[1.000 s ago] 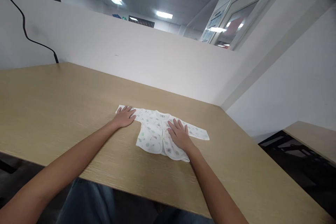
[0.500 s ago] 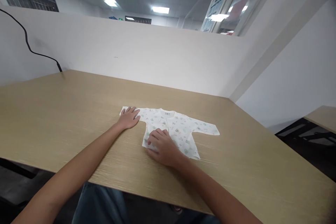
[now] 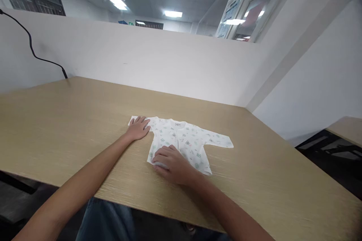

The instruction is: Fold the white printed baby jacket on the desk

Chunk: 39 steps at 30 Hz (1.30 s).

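A white, long-sleeved cloth shirt with small green-grey prints lay spread between the front and back edges of the pale wood-grain table. The bare left hand rested flat, fingers apart, on one sleeve. The bare right hand curled over the front-edge-facing hem, its grip unclear.

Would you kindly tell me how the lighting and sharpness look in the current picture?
Head view: the ceiling lights glare almost pure white; head view again: a soft shadow lies beneath the right forearm, fine print on the shirt looks slightly blurred, and the upper-right corner darkens.
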Each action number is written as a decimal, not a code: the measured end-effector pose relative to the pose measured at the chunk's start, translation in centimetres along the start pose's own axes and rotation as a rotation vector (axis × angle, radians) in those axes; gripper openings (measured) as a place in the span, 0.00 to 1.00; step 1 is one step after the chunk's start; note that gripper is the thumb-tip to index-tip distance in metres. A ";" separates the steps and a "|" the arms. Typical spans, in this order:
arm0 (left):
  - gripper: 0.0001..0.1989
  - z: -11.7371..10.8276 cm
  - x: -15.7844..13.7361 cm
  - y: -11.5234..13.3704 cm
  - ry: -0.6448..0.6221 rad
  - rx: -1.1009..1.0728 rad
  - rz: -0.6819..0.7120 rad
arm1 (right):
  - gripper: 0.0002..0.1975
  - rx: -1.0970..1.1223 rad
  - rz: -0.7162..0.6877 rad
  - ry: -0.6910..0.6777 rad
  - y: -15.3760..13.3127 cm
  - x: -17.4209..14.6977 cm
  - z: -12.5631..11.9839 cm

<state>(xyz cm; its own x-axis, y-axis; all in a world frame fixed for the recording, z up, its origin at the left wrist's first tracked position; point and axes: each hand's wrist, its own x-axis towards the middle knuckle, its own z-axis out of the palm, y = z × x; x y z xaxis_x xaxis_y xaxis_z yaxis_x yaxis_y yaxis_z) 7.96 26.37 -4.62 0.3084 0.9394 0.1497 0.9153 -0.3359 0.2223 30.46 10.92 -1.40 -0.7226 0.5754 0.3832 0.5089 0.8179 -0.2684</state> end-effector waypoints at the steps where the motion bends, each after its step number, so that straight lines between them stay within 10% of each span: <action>1: 0.29 0.0 0.0 0.0 0.000 0.000 0.000 | 0.05 0.034 0.000 -0.011 0.3 -0.3 -0.3; 31: 0.29 -0.4 0.4 -1.6 0.005 -0.004 -0.005 | 0.04 0.256 0.180 -0.210 2.8 -2.7 -4.7; 39: 0.26 -1.1 0.0 0.6 0.188 -0.118 0.124 | 0.17 0.040 0.502 0.233 8.2 -3.9 -4.5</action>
<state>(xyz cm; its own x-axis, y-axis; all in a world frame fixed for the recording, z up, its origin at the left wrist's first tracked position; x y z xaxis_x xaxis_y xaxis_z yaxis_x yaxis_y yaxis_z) 8.25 26.05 -3.43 0.3530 0.8649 0.3569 0.8334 -0.4640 0.3002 39.53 15.41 -1.15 -0.2712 0.8826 0.3839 0.7424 0.4457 -0.5002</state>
